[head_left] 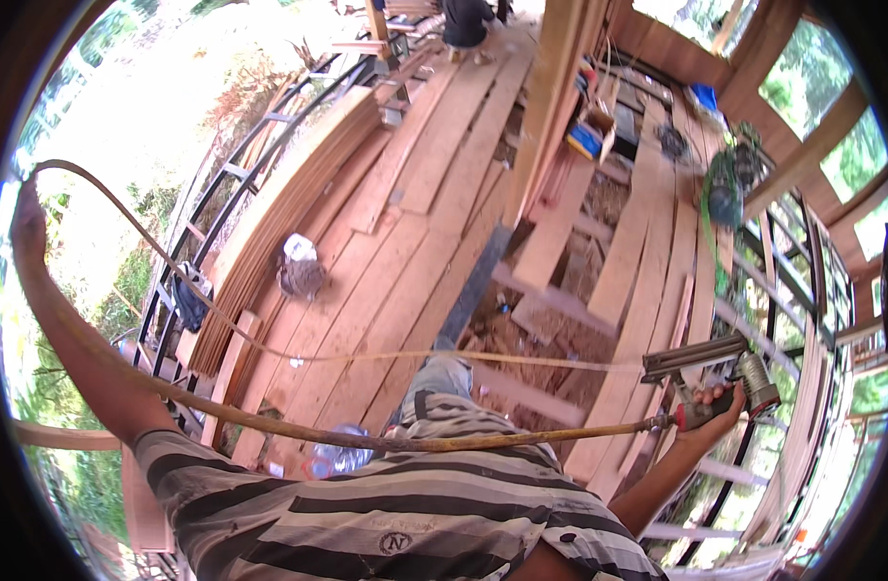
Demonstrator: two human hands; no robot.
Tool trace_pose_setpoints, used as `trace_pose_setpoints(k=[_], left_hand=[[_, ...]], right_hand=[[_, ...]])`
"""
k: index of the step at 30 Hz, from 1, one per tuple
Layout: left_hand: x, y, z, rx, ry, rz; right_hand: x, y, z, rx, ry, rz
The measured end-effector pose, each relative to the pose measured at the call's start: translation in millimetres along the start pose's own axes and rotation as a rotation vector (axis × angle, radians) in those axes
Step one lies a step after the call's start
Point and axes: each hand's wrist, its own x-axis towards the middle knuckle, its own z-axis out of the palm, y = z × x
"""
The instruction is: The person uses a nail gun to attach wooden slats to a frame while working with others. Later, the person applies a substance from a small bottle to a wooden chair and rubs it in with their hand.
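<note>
- Plank floor (405, 242): long bare boards running away from the viewpoint, partly laid, with open joists (550, 310) and bare earth showing in the middle gap.
- Stack of thin boards (289, 194) along the left edge of the floor, lying on a dark metal frame (211, 203) that curves with the outer rim.
- Upright timber post (550, 97) rising from the middle of the floor, between the laid planks and the open gap.
- Loose planks (657, 271) on the right side, running beside the gap toward the far wall frame.
- Air hose (173, 266): long and tan, looped from the raised left hand across the floor, then back across the striped shirt (405, 504) to the tool; crosses in front of the body and legs.
- Nail gun (720, 373): at lower right, over the right-hand planks and frame, magazine pointing left, hose joined at the grip.
- Green coiled hose and a tool (729, 179) farther back on the right planks.
- Grey bundle (301, 271) on the left planks, well apart from both hands.
- Clear plastic bottle (337, 450) on the floor just beside the shirt, under the hose.
- Another person (468, 24) at the far end of the planks.
- Right hand (717, 407): clamped around the nail gun grip.
- Left hand (28, 218): raised high at far left, closed on the hose.
</note>
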Motion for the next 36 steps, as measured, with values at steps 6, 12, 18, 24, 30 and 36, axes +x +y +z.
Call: trace_pose_setpoints(k=[6,12,18,24,30,36], left_hand=[[-110,97,335,-0.876,0.051,-1.248],[-187,266,480,-0.992,-0.518,-1.425],[-316,344,544,-0.851,-0.367,-2.204],[-339,454,598,-1.013,0.199,-2.337],[-251,576,703,-0.788,0.461,-2.779],[-150,571,813,-0.902,0.296,-2.803]], right_hand=[[34,108,211,-0.052,-0.102,0.012],[53,206,334,-0.063,-0.273,0.007],[83,336,471,-0.252,-0.476,0.191],[144,480,626,-0.261,-0.715,0.419],[217,617,719,-0.514,-0.564,0.498],[371,791,749,-0.684,-0.260,0.486]])
